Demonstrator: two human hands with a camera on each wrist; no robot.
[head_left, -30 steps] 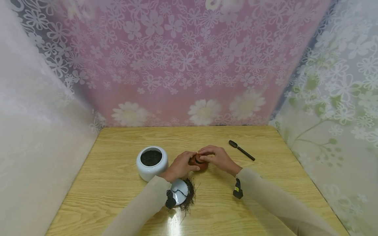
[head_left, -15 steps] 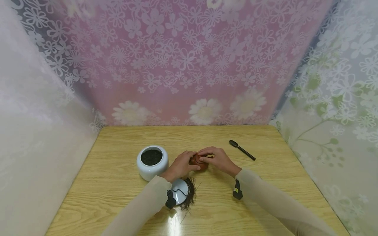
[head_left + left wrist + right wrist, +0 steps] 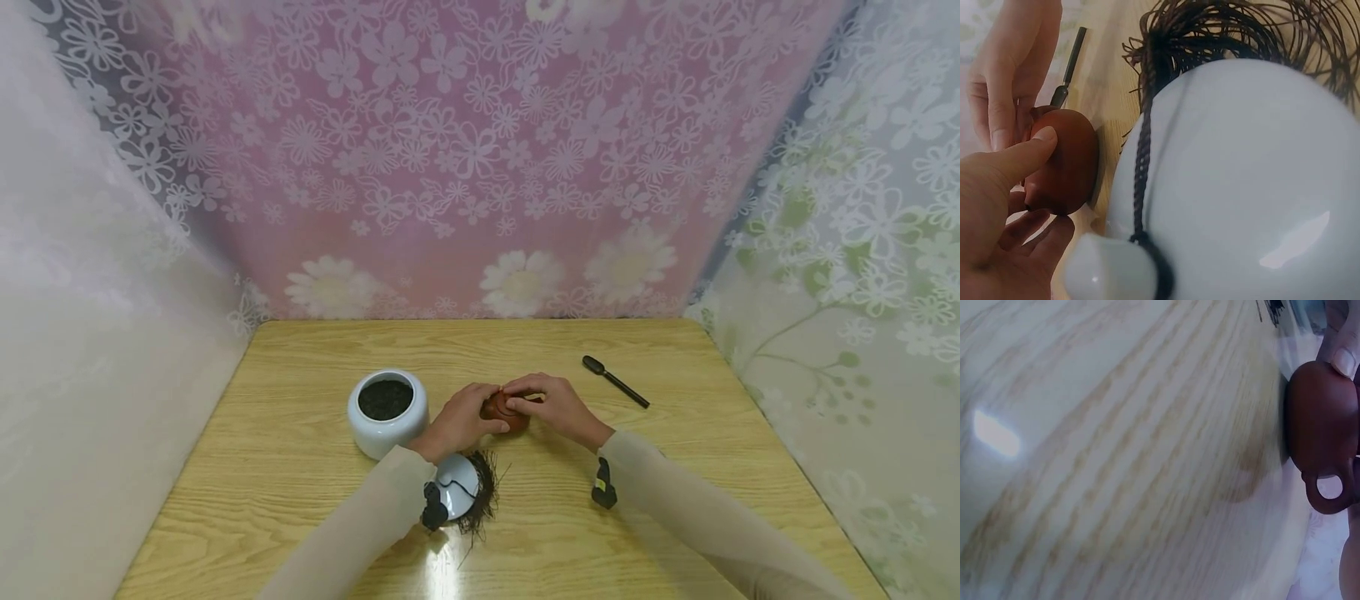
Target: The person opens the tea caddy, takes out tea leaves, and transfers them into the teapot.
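A small reddish-brown clay teapot (image 3: 504, 412) with a loop handle sits on the light wooden table (image 3: 300, 467), near its middle. The left hand (image 3: 456, 423) curls its fingers (image 3: 1019, 156) round the pot's side, thumb pressed on it. The right hand (image 3: 553, 406) closes its fingers on the top of the pot from the other side. Just beside stands a white ceramic jar (image 3: 386, 412) of dark leaves; a white lid (image 3: 455, 487) with dark fringe lies nearer, and a black scoop (image 3: 613, 381) lies apart.

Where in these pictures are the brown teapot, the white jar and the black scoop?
brown teapot (image 3: 1066, 162), left wrist view, on its rounded side.
white jar (image 3: 390, 429), head view, on its front wall.
black scoop (image 3: 615, 382), head view, on its handle.
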